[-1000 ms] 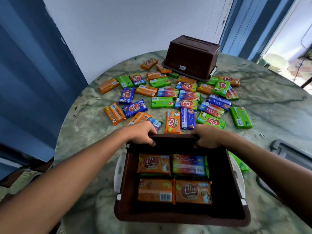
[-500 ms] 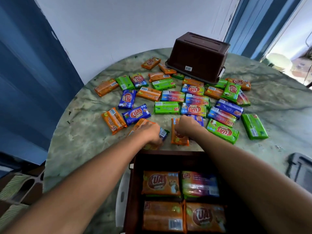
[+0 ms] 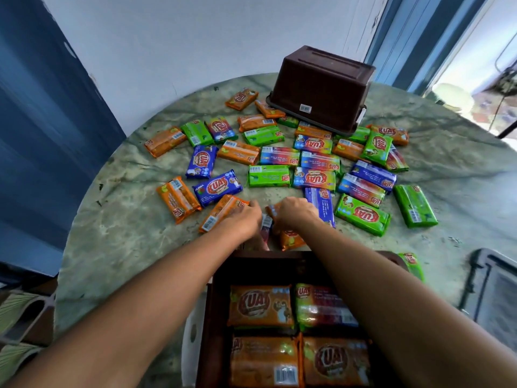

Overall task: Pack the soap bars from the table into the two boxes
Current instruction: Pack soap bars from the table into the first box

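Many wrapped soap bars in orange, green, blue and rainbow colours lie spread over the round green marble table point(image 3: 117, 219). Nearest me stands an open brown box point(image 3: 216, 278) with several bars laid flat inside. A second brown box point(image 3: 321, 85) sits upside down at the far side. My left hand point(image 3: 246, 219) curls over the end of an orange soap bar point(image 3: 219, 212), with a small blue bar point(image 3: 265, 228) beside its fingers. My right hand point(image 3: 296, 214) grips another orange soap bar point(image 3: 291, 238) just beyond the near box's far rim.
A grey lid point(image 3: 492, 292) lies on the table at the right. One green bar point(image 3: 412, 264) rests beside the near box's right edge. The box's white side handle point(image 3: 193, 331) sticks out left. A chair point(image 3: 25, 317) stands at lower left.
Both hands left the near box's far rim and reached forward to the closest bars. Since half a second ago they have closed on two orange bars, the right one drawn slightly toward the box.
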A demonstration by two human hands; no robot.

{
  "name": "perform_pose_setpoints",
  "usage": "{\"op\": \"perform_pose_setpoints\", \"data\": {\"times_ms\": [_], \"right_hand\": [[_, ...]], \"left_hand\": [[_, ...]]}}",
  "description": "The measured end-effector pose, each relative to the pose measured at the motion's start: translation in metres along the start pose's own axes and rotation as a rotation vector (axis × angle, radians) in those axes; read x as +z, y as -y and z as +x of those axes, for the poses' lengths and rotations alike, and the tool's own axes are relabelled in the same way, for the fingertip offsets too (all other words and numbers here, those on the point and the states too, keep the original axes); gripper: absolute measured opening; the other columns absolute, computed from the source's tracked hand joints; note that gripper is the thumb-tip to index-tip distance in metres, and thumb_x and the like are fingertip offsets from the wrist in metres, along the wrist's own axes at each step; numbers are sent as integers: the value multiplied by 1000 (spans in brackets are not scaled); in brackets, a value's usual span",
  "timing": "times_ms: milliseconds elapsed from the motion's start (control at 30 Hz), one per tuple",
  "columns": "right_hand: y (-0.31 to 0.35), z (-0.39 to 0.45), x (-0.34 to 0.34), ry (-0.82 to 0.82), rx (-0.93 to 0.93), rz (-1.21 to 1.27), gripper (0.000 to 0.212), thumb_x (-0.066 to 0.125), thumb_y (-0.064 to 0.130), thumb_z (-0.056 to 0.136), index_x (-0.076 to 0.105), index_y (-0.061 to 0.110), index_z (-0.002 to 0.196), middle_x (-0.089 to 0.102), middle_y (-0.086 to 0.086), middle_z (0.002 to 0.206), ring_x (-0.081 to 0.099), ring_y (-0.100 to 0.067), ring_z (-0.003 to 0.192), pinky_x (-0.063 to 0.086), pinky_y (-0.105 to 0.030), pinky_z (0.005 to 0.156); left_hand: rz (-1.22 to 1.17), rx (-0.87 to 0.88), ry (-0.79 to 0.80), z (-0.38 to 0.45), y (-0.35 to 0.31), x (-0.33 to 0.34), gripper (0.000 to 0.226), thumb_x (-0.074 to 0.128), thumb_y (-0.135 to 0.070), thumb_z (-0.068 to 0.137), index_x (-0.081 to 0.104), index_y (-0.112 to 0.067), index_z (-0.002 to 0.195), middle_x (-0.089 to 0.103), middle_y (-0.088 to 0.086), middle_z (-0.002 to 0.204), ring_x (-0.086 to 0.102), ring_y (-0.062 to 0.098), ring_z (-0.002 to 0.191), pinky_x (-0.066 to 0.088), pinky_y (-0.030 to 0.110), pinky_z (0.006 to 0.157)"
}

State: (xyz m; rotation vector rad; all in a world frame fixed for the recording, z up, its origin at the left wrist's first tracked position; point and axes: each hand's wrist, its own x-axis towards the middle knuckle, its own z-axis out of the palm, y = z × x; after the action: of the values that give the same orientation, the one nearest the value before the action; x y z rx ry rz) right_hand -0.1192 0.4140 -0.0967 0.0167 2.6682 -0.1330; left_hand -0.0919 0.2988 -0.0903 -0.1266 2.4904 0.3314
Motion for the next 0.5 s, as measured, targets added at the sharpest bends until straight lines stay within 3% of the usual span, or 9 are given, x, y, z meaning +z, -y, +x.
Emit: {"op": "perform_pose_setpoints", "data": {"times_ms": [167,233,367,500], "right_hand": [[-5,-13,-12,-91,-106,9,52,71,37,75,58,9,117,59,-12,116,56,-29,107,47,-34,79],[-11,-25,-30,-154,-184,41,51,70,41,76,58,8,113,57,-11,113,54,-29,103,44,-34,76],[-28,-61,-78,-274,-326,172,65,77,38,70,46,11,121,47,-11,116,50,-24,96,49,-35,79],[-56,-121,-113,-300,-508,157,80,78,35,66,43,14,134,48,-10,123,47,-23,105,42,-32,84]], "left_hand": [[-11,75,0,-7,5,-3,112,87,-35,61,12,-13,140,44,18,140,47,36,124,46,46,94],[-42,127,-81,-17,10,-15,114,88,-37,58,14,-16,142,48,15,137,51,33,120,48,41,91],[-59,286,-262,-61,11,-59,111,87,-30,54,19,-25,141,56,10,121,55,25,98,48,35,78],[44,479,-354,-129,8,-80,95,84,-28,51,33,-29,131,54,0,121,53,16,99,49,34,84]]}}
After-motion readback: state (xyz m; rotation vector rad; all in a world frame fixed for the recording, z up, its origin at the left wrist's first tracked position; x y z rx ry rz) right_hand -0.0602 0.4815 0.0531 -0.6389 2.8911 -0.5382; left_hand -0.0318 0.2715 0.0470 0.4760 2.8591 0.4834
